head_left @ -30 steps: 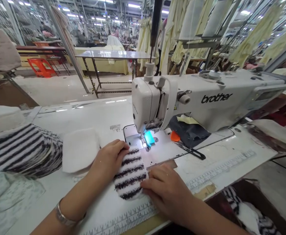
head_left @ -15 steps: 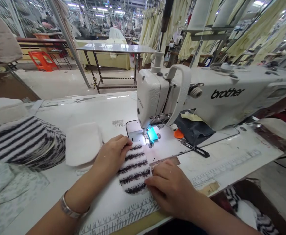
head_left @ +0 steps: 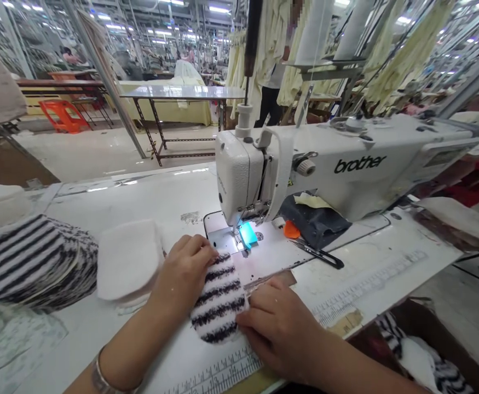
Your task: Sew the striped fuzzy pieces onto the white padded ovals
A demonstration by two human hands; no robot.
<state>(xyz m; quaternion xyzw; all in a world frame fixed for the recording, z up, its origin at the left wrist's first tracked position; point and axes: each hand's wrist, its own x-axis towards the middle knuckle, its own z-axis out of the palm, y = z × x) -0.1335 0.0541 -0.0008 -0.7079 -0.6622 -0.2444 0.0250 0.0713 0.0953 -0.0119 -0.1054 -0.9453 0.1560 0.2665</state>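
Observation:
A black-and-white striped fuzzy fabric piece (head_left: 218,301) lies on the table in front of the sewing machine (head_left: 243,180). My left hand (head_left: 188,268) pinches its upper left edge, close to the lit needle area. At the lower right edge, the fingers of my right hand (head_left: 274,323) are closed on the same piece. The piece lies just short of the presser foot (head_left: 237,232), beside a bright blue guide (head_left: 248,234). A stack of white fabric pieces (head_left: 128,260) sits left of my left hand.
Striped pieces (head_left: 26,257) are piled at the far left, with pale printed cloth (head_left: 13,345) in front. Thread snips (head_left: 321,254), an orange item (head_left: 292,230) and dark cloth (head_left: 313,221) lie by the machine. A box of striped pieces (head_left: 428,350) stands below right. A person (head_left: 271,90) stands behind.
The view has shifted, so the table and machine sit a little further left and lower. Both hands keep their hold on the striped piece. A person has come into sight behind the machine.

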